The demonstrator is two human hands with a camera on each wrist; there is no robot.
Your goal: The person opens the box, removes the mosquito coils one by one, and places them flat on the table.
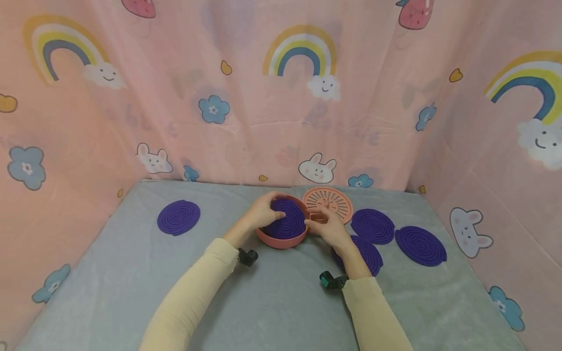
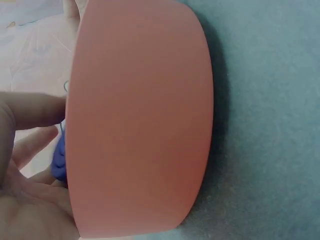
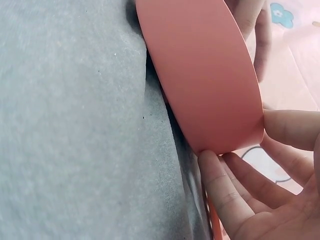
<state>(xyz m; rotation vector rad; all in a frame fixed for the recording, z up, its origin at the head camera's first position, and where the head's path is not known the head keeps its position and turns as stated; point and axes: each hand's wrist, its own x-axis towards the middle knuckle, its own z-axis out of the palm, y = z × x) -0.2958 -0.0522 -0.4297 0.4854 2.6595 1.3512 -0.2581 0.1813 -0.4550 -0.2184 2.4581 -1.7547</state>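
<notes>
A round pink mosquito coil case [image 1: 281, 243] stands between the two hands. Inside its rim is a purple mosquito coil [image 1: 287, 220], tilted toward the near side. My left hand [image 1: 262, 211] pinches this coil at its left edge, thumb across the top face; in the left wrist view a bit of the coil [image 2: 59, 162] shows by the fingers behind the case wall [image 2: 140, 115]. At the case's right side my right hand [image 1: 328, 228] holds the wall, its thumb at the rim and fingertips against the side of the case [image 3: 210, 85] in the right wrist view.
Behind the right hand lies a slotted pink lid [image 1: 327, 196]. One purple coil [image 1: 178, 217] lies at the left, and more lie at the right: one coil [image 1: 373, 225] near the lid, another [image 1: 421, 245] farther out, a third [image 1: 368, 254] partly under the right forearm. Patterned curtains surround the grey table [image 1: 272, 302].
</notes>
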